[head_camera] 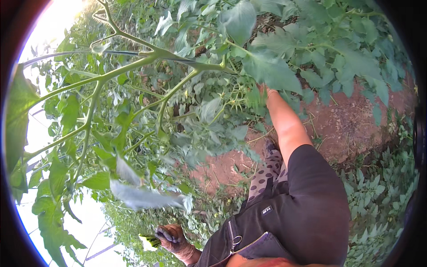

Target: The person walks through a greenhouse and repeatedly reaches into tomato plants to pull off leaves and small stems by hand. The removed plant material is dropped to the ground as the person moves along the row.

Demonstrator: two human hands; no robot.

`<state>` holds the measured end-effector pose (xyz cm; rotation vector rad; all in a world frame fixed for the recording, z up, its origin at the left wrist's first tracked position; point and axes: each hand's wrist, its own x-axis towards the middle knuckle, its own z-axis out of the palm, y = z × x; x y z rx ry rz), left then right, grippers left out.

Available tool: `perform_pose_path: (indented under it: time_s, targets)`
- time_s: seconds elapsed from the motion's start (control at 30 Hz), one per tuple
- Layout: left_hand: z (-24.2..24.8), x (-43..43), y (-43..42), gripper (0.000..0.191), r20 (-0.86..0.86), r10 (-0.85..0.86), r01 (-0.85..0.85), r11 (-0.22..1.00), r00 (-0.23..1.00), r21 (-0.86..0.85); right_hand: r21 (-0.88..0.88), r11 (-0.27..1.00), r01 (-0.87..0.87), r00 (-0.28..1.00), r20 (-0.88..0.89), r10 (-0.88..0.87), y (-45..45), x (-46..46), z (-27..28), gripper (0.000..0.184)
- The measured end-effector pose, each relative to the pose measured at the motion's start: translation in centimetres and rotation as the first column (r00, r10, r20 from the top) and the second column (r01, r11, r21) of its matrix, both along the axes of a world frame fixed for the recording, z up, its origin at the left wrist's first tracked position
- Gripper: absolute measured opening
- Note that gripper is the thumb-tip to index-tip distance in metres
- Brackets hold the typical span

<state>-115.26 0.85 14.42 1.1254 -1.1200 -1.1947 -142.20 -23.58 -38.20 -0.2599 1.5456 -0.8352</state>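
At the lower left my left hand (171, 237), in a stained glove, has its fingers curled around a small green, leaf-like bundle (150, 241). The bundle's exact kind is hard to tell. My right arm stretches up through the middle, and my right hand (264, 91) reaches into the foliage of a tomato plant. A broad leaf (275, 71) covers most of that hand, so its fingers and any hold are hidden. Beside it hangs a cluster of tomato blossoms (236, 99). Above and left of it runs a thick forked tomato stem (166, 55) with a dark cord (125, 52) along it.
A blurred pale leaf (143, 195) hangs close to the camera. Tomato foliage (333, 50) fills the top right, with low plants (377, 197) at the right rim. Brown soil (347, 123) shows between the rows. My dotted trouser leg (267, 175) and shoe (270, 145) are below the arm.
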Motion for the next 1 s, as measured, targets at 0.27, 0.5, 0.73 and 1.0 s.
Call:
perform_pose_path:
  time_s: [0.27, 0.5, 0.73, 1.0]
  targets:
    - [-0.5, -0.1, 0.1, 0.035, -0.106, 0.029, -0.023, 0.998, 0.994, 0.063, 0.064, 0.995, 0.073, 0.933, 0.348, -0.091, 1.6, 2.4, -1.6, 0.026]
    - [-0.3, 1.0, 0.0, 0.037, 0.045, -0.053, 0.051, 0.998, 0.998, 0.044, -0.208, 0.929, 0.304, 0.925, 0.298, -0.236, 6.3, 3.6, 4.2, 0.026]
    - [-1.8, 4.4, -2.1, 0.032, -0.744, 0.078, 0.154, 0.959, 0.663, 0.238, -0.247, 0.951, -0.187, 0.841, -0.54, 0.025, 20.2, -6.0, 11.5, 0.037]
    - [0.0, 3.4, -4.4, 0.043, -0.12, -0.441, 0.42, 0.892, 0.889, -0.168, -0.178, 0.936, -0.302, 0.845, -0.505, 0.176, 25.6, -8.9, 22.7, 0.034]
